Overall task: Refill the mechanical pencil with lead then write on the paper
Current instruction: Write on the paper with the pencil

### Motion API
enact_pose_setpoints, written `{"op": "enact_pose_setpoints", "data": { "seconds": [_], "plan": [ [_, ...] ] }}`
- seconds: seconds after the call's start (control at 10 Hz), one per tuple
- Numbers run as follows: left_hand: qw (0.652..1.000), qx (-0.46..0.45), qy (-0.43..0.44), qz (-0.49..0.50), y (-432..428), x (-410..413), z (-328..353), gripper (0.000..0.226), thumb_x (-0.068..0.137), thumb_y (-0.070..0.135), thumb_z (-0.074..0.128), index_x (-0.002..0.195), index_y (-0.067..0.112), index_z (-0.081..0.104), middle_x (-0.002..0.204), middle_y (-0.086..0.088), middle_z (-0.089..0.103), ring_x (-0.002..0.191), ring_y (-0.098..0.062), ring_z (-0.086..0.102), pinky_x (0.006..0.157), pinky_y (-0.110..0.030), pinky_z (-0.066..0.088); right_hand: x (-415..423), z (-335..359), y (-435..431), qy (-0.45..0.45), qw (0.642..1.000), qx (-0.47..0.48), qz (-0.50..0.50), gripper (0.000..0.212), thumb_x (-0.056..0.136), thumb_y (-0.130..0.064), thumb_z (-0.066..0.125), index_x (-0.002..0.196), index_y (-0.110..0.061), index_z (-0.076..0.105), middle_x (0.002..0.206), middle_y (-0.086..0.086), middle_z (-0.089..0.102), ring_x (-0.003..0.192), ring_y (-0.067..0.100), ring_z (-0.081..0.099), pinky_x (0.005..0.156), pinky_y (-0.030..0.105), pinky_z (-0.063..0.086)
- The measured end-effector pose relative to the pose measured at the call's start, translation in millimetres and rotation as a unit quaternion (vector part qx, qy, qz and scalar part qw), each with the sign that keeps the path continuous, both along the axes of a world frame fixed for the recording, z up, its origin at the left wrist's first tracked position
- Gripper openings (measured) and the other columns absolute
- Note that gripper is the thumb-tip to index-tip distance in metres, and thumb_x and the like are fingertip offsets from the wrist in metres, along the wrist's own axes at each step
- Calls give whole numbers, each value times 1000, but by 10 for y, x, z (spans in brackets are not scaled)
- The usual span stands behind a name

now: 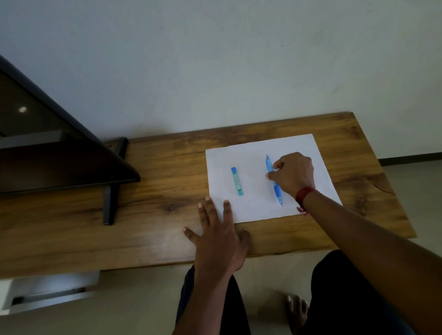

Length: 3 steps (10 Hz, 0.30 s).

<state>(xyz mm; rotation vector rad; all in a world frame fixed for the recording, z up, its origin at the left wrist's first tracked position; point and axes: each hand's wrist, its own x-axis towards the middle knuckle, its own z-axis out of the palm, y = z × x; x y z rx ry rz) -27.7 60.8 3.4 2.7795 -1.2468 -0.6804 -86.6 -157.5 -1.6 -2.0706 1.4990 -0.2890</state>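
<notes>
A white sheet of paper (257, 201) lies on the right half of the wooden table (151, 221). On it lies a blue mechanical pencil (276, 189), tip pointing toward me. My right hand (292, 173) reaches over the sheet and pinches the middle of the pencil between thumb and fingers. A small blue-green lead case (237, 181) lies flat on the left part of the sheet, apart from both hands. My left hand (218, 239) lies flat with spread fingers on the table, its fingertips on the sheet's near left corner.
A dark monitor (49, 149) on a black stand (111, 197) fills the left of the table. A pale wall (210, 54) rises behind. The table's near edge runs just above my legs and bare foot (297, 311). A white box (43, 294) sits on the floor at left.
</notes>
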Motion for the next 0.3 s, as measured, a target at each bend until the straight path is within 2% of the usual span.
{"op": "enact_pose_setpoints", "data": {
  "seconds": [0.1, 0.2, 0.3],
  "plan": [
    [1000, 6, -4, -1, -2, 0, -9, 78, 93, 62, 32, 151, 28, -8, 160, -10, -21, 146, -34, -18, 109, -73, 7, -49, 1, 4, -1, 1000, -7, -1, 33, 77, -34, 81, 97, -8, 76, 96, 4, 72, 76, 9, 54, 62, 13, 32],
    [1000, 2, 1, 8, 0, 14, -15, 80, 92, 63, 32, 150, 29, -11, 160, -9, -20, 147, -34, -17, 109, -73, 7, -146, 50, 44, -54, 998, -30, -11, 28, 80, -27, 80, 101, -9, 76, 96, 4, 75, 67, 6, 56, 69, 14, 41],
    [1000, -7, 6, 18, -11, 11, -9, 82, 91, 64, 34, 148, 32, -15, 161, -7, -18, 147, -34, -14, 109, -73, 7, -247, 110, 114, -107, 994, -22, 11, 26, 80, -21, 79, 104, -10, 75, 87, 0, 74, 62, 1, 57, 64, 10, 41]
  ]
}}
